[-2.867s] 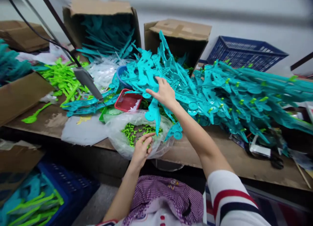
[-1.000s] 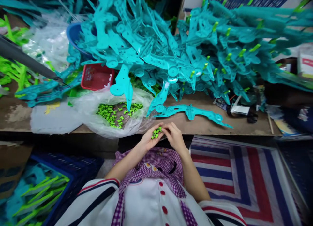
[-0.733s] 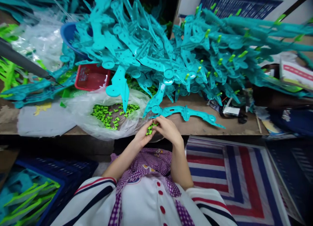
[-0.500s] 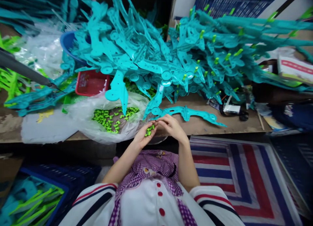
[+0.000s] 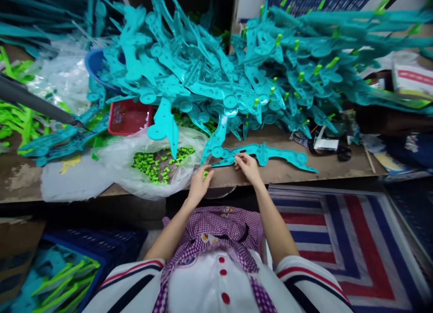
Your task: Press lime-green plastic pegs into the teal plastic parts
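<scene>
A worker's right hand pinched a small green peg against a flat teal plastic piece lying alone on the near edge of the wooden bench, just right of a clear bag of loose pegs. Thumb and forefinger were closed on the peg at the piece's left end, wrist low and forearm angled in from the near right. The left hand rested cupped at the bench edge beside the bag, apparently curled around more pegs, though only a fleck of green showed. Seating the peg cleanly likely called for lining it square over its hole and pressing straight down while the piece lay flat. A tangled heap of teal pieces rose on the far side.
</scene>
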`<state>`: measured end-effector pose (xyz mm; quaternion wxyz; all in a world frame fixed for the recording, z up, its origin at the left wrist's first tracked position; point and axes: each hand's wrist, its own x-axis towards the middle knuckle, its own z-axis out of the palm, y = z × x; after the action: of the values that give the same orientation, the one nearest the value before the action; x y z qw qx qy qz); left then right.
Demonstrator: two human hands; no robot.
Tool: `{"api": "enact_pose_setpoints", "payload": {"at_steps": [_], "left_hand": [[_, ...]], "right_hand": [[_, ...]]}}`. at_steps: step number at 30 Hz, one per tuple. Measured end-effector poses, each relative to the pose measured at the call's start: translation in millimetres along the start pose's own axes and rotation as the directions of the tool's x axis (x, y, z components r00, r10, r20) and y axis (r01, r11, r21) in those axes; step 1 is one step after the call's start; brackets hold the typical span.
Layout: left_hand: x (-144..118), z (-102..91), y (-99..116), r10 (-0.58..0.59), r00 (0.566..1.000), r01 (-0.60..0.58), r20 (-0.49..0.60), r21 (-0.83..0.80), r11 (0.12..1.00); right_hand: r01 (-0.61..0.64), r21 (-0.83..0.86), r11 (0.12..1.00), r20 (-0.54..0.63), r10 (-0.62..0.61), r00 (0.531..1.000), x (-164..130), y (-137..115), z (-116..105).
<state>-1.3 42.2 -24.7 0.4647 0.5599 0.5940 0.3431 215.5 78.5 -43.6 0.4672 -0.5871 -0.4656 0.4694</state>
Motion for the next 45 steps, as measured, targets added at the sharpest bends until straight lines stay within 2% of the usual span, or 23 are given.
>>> {"api": "enact_pose_setpoints", "payload": {"at_steps": [2, 3, 5, 7, 11, 16, 20, 24, 28, 38, 40, 45], "left_hand": [[8.8, 5.1, 4.1, 0.175, 0.984, -0.164, -0.016, 0.274, 0.947], [14.2, 8.8, 6.5, 0.210, 0.978, -0.199, 0.013, 0.381, 0.903], [23.8, 17.0, 10.0, 0.198, 0.977, -0.208, 0.076, 0.529, 0.823], [28.0, 23.8, 10.1, 0.190, 0.974, -0.226, 0.122, 0.593, 0.773], [19.5, 30.3, -1.3, 0.295, 0.947, -0.309, 0.128, 0.612, 0.728], [11.5, 32.9, -14.9, 0.367, 0.920, -0.359, 0.139, 0.673, 0.647], [13.5, 33.1, -17.1, 0.388, 0.909, -0.380, 0.152, 0.684, 0.623], [13.4, 32.3, -17.9, 0.390, 0.907, -0.388, 0.158, 0.674, 0.629], [13.5, 30.9, -17.3, 0.394, 0.903, -0.400, 0.168, 0.661, 0.635], [16.4, 26.2, -16.2, 0.397, 0.894, -0.438, 0.206, 0.583, 0.684], [17.1, 24.9, -16.5, 0.401, 0.889, -0.451, 0.221, 0.568, 0.688], [18.7, 23.3, -16.5, 0.402, 0.882, -0.469, 0.248, 0.562, 0.682]], "right_hand": [[-0.007, -0.011, 1.000, 0.002, 0.007, 1.000, -5.0, 1.2, -5.4], [-0.015, -0.016, 1.000, 0.002, 0.016, 1.000, -6.9, -0.2, -6.5], [-0.031, -0.007, 1.000, -0.015, 0.031, 0.999, -11.0, -5.8, -6.8], [-0.030, 0.023, 0.999, -0.060, 0.032, 0.998, -16.8, -12.9, -6.0], [-0.005, 0.044, 0.999, -0.115, 0.010, 0.993, -27.8, -19.0, -6.1], [-0.032, 0.061, 0.998, -0.032, 0.034, 0.999, -28.2, -10.4, -9.5], [0.055, -0.163, 0.985, -0.044, -0.063, 0.997, -28.7, -7.8, -5.8], [0.218, -0.368, 0.904, -0.035, -0.247, 0.968, -29.5, -7.7, -0.8], [0.302, -0.477, 0.826, 0.007, -0.339, 0.941, -29.7, -6.6, -1.8], [0.376, -0.549, 0.746, 0.103, -0.386, 0.917, -28.4, -6.1, -7.6], [0.416, -0.576, 0.704, 0.162, -0.400, 0.902, -27.3, -4.7, -8.8], [0.547, -0.639, 0.540, 0.301, -0.479, 0.824, -25.7, 1.2, -10.7]]}}
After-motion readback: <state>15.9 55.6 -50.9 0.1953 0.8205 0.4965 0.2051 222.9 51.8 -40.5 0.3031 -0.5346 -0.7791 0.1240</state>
